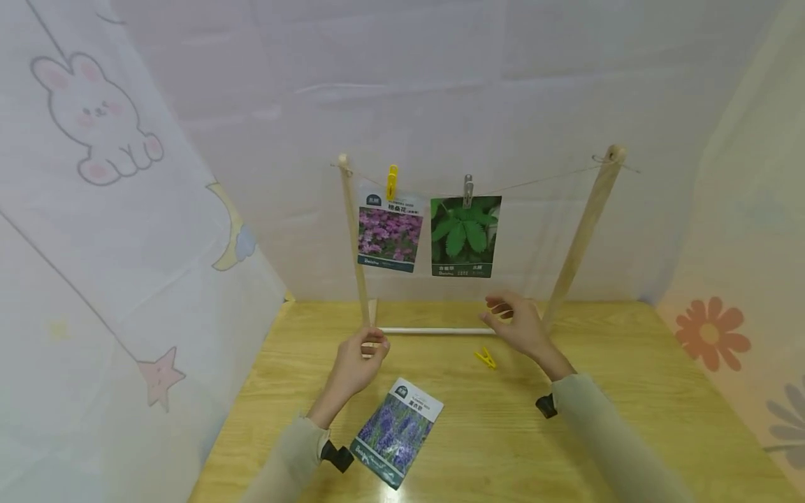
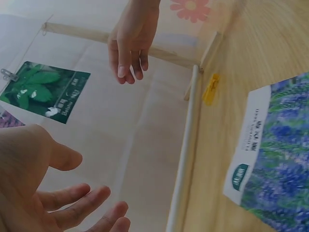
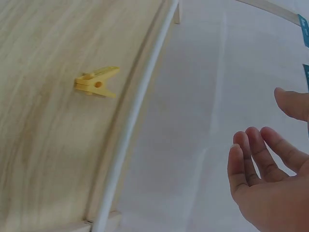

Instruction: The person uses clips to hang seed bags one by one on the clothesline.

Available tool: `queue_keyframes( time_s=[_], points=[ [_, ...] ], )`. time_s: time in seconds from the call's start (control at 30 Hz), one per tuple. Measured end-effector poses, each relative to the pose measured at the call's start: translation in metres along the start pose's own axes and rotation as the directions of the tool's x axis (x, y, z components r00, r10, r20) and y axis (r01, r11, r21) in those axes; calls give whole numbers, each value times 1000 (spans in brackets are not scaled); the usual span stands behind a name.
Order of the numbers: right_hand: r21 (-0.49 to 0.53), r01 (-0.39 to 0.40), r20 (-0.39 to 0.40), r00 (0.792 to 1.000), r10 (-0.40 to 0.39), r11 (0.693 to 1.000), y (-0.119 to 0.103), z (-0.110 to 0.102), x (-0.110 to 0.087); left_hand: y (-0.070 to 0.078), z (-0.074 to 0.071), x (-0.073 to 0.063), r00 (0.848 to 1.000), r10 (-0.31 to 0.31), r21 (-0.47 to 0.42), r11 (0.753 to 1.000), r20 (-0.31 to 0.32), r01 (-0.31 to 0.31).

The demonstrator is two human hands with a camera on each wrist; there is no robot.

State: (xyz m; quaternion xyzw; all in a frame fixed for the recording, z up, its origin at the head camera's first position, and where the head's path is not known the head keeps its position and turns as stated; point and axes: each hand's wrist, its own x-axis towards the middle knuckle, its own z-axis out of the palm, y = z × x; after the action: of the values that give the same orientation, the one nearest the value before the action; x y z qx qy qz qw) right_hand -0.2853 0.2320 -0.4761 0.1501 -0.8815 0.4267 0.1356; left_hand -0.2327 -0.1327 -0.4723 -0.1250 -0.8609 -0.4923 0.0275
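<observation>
From the string [image 1: 547, 179] hang two seed packets [image 1: 388, 235] [image 1: 465, 241], contents hidden, both hands' [image 1: 357, 365] [image 1: 520, 328] grip relaxed.

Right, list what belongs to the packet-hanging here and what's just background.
Seemingly in the job:
wooden frame and its string
yellow peg, holding the pink-flower packet
grey peg, holding the green-leaf packet
loose yellow peg and purple-spike packet, on the table

Just background:
printed rabbit, moon, star, orange flower, grey flower

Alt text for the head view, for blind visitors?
Empty left hand and right hand hover below a pink-flower packet and green-leaf packet clipped to a string; a purple-flower packet and yellow clip lie on the table.
</observation>
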Motion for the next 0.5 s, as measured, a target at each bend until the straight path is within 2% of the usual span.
queue_keyframes(
  time_s=[0.27,0.5],
  points=[
    [20,-73,47,996,72,997,13,13,-8,-16,8,-11,998,-49,-20,999,30,49],
    [-8,-153,82,985,153,988,23,20,-15,-21,13,-18,996,-77,-17,997,52,78]
  ],
)
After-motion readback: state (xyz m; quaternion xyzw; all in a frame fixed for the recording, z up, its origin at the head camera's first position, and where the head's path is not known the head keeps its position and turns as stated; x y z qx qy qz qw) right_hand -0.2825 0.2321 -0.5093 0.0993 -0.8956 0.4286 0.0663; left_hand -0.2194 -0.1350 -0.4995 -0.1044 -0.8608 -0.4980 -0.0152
